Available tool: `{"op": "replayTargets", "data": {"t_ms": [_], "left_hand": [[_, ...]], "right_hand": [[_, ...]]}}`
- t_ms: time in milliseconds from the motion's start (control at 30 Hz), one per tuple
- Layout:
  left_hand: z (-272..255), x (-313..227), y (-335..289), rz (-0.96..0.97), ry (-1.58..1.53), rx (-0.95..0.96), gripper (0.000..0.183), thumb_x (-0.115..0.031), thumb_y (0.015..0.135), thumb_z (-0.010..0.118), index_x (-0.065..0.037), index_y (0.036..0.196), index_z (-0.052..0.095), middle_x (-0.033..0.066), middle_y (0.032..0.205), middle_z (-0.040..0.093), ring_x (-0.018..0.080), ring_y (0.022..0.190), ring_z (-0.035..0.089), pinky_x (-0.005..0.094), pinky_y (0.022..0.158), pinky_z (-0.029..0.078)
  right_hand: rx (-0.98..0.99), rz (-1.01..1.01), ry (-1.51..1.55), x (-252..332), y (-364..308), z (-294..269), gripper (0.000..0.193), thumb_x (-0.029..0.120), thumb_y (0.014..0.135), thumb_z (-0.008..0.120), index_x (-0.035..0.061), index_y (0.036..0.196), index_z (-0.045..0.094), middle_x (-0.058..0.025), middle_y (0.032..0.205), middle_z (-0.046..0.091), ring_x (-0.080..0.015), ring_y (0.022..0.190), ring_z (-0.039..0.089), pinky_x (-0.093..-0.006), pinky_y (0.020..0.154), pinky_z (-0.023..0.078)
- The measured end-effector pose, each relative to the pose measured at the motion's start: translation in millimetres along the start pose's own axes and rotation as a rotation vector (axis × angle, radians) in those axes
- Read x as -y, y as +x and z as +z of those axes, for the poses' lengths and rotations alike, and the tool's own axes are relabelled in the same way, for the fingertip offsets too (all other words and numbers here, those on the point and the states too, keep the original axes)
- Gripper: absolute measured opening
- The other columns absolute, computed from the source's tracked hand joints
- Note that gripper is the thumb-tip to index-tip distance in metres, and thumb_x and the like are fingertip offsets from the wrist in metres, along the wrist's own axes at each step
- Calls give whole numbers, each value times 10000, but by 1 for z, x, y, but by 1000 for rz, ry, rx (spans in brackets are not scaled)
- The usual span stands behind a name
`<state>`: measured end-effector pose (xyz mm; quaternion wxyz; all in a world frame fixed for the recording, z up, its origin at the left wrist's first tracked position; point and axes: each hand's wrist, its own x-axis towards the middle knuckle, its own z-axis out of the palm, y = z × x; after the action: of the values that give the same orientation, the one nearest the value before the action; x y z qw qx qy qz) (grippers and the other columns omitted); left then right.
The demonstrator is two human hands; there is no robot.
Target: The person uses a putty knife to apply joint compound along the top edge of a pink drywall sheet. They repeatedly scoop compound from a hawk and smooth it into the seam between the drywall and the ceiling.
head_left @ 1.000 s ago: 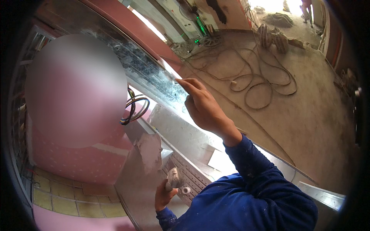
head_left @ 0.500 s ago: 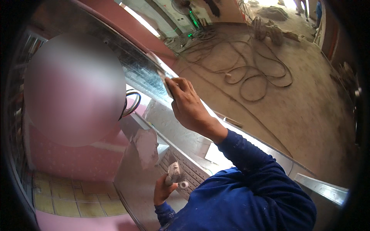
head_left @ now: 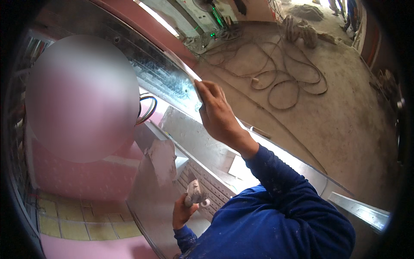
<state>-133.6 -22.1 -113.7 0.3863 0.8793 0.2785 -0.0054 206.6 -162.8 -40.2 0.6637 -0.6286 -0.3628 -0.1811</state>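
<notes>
My right hand [head_left: 221,116] is raised and closed around a thin flat blade, like a putty knife [head_left: 197,93], seen nearly edge-on. The blade lies beside the long pale board edge [head_left: 183,67]; I cannot tell whether it touches. Lower down, my left hand [head_left: 183,212] grips the handle of a putty knife [head_left: 189,199] whose blade carries a lump of greyish putty [head_left: 195,188]. Just right of that blade shows a small white ring-shaped end [head_left: 206,202]. Blue sleeves cover both of my forearms.
Coiled wires [head_left: 148,110] stick out beside a pink wall panel [head_left: 86,179]. Below is a perforated metal platform [head_left: 215,194] near a putty-smeared sheet [head_left: 163,159]. A long hose [head_left: 282,93] loops over the dusty floor, with sacks [head_left: 299,32] behind. People stand far back right.
My right hand has moved slightly right with its blade, which now shows narrower. My left hand has barely moved. A person at the far back has stepped further into view.
</notes>
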Motion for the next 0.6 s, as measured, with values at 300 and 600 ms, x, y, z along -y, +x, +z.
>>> {"op": "replayTargets", "data": {"t_ms": [300, 600], "left_hand": [[3, -4, -1, -6, 99, -15, 431, -91, 748, 781, -8, 1156, 673, 170, 1013, 754, 251, 943, 734, 369, 813, 552], [0, -7, 17, 74, 117, 13, 483, -109, 711, 833, 4, 1151, 670, 228, 1021, 733, 337, 960, 739, 406, 796, 563]], "right_hand": [[24, 27, -280, -1, -5, 49, 788, -75, 803, 613, -94, 1516, 278, -268, 1371, 389, -432, 1265, 417, -495, 1072, 431], [-84, -30, -87, -9, 11, 12, 614, -97, 839, 486, 3, 1438, 398, -283, 1291, 491, -457, 1205, 493, -505, 1044, 439]]}}
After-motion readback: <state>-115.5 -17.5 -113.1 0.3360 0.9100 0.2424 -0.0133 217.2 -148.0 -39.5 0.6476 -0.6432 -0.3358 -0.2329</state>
